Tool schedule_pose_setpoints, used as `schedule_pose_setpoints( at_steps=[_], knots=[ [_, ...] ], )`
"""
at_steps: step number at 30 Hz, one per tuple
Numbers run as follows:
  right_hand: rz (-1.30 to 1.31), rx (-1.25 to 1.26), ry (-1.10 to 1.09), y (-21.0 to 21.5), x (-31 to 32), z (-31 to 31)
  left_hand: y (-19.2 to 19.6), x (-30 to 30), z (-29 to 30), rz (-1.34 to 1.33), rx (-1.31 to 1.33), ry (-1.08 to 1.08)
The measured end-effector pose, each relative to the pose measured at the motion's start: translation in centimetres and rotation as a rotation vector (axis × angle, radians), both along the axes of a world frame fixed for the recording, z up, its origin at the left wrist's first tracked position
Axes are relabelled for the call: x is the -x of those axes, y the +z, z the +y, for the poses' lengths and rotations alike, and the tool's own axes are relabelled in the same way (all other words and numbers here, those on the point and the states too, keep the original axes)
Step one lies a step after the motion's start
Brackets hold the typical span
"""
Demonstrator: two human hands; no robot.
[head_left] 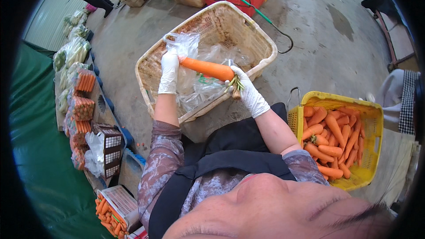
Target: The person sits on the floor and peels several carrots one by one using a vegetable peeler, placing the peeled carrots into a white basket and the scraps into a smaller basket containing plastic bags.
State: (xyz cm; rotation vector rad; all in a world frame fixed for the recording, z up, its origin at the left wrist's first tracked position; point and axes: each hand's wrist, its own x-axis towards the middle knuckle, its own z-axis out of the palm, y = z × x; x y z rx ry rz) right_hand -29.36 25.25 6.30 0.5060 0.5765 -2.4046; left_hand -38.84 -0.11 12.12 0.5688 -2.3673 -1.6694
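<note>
- One carrot (pixel 206 67) is held above the whitish basket (pixel 249 30).
- Left hand (pixel 169 68): closed on its narrow end, beside a clear bag (pixel 187 43); I cannot tell whether it grips that too.
- Right hand (pixel 248 89): gripping the thick end, by green stems (pixel 235 81).
- Yellow basket (pixel 377 144), to the right: heaped with loose carrots (pixel 337 129).

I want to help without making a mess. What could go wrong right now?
The carrot could slip: the left hand and right hand hold it only near its ends, in gloves. The bags in the crate lie close to the left hand, so one might snag. The yellow basket is full of carrots and stands near the right arm; a bump might tip some out.
</note>
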Motion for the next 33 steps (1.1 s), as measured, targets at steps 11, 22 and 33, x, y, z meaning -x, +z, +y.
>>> schedule_pose_setpoints(
  at_steps=[11, 22, 33],
  knots=[
    [-0.003, 0.178, -0.03, -0.5, 0.2, 0.5, 3.9, -2.4, 1.9, 0.053, -0.748, -0.068],
    [0.052, 0.065, -0.115, 0.1, 0.0, 0.0, -1.8, -0.8, -0.2, 0.242, -0.768, 0.033],
    [0.167, -0.165, -0.127, -0.5, -0.1, -1.8, -4.3, -2.9, -0.7, 0.436, -0.365, 0.069]
  ],
)
